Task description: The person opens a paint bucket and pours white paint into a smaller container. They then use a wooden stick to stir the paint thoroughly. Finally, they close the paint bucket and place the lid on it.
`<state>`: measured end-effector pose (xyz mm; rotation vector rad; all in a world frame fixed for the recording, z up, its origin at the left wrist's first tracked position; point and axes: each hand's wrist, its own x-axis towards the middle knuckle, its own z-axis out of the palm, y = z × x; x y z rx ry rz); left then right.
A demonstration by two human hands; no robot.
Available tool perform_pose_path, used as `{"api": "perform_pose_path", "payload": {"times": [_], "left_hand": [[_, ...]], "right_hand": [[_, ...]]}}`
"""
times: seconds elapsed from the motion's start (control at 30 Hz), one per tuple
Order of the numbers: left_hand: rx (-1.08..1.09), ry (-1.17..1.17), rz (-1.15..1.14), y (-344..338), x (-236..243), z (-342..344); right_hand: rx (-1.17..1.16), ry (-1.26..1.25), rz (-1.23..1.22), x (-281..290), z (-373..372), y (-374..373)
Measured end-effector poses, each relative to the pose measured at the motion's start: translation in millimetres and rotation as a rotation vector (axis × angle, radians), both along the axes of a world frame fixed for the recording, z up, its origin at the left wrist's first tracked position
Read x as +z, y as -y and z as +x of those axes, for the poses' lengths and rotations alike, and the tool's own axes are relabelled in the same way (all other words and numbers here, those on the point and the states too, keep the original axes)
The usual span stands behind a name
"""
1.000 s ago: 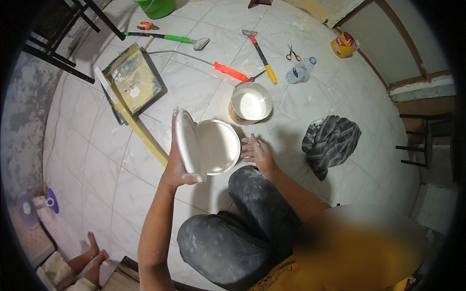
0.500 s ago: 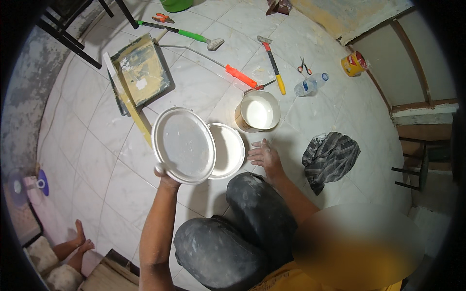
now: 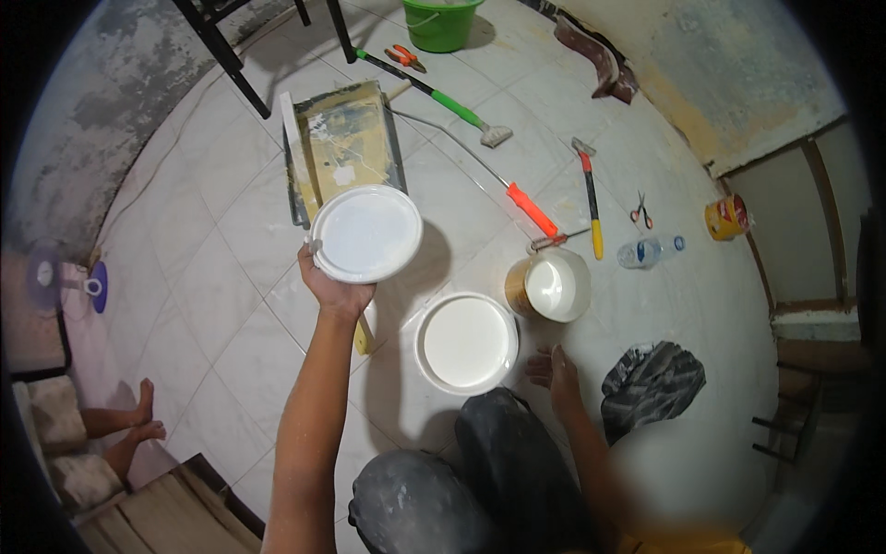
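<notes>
Some floor point(image 3: 406, 309) separates white bucket rim point(image 3: 420, 344) from left hand point(image 3: 337, 289), gripping lid point(image 3: 369, 233); right hand point(image 3: 558, 376) empty.

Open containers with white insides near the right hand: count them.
2: the round white tub just beyond the knees, and the tan-sided container past it, to its right.

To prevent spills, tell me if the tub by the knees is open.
Open: the tub shows white inside; the left hand holds a lid.
</notes>
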<state>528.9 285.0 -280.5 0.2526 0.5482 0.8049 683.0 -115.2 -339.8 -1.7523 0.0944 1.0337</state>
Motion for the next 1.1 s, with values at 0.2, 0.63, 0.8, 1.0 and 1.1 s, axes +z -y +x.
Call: {"api": "perform_pose_path", "payload": {"times": [0.2, 0.63, 0.8, 1.0, 1.1], "left_hand": [[0.1, 0.004, -0.01, -80.9, -59.6, 24.8], [-0.106, -0.587, -0.183, -71.3, -81.0, 21.7], [-0.883, -0.672, 0.005, -3.1, -23.0, -46.5], [-1.465, -0.763, -0.051, 78.8, 45.4, -72.7], [-1.21, -0.935, -0.136, 128.7, 51.8, -86.1]], "right_hand": [[0.046, 0.025, -0.028, 2.1, 0.1, -1.7], [0.113, 0.109, 0.106, -14.3, -12.5, -12.0], [0.126, 0.252, 0.203, 13.0, -5.6, -47.5], [0.239, 0.703, 0.194, 3.7, -13.3, -99.1], [0.309, 0.638, 0.146, 43.6, -17.1, -125.8]]}}
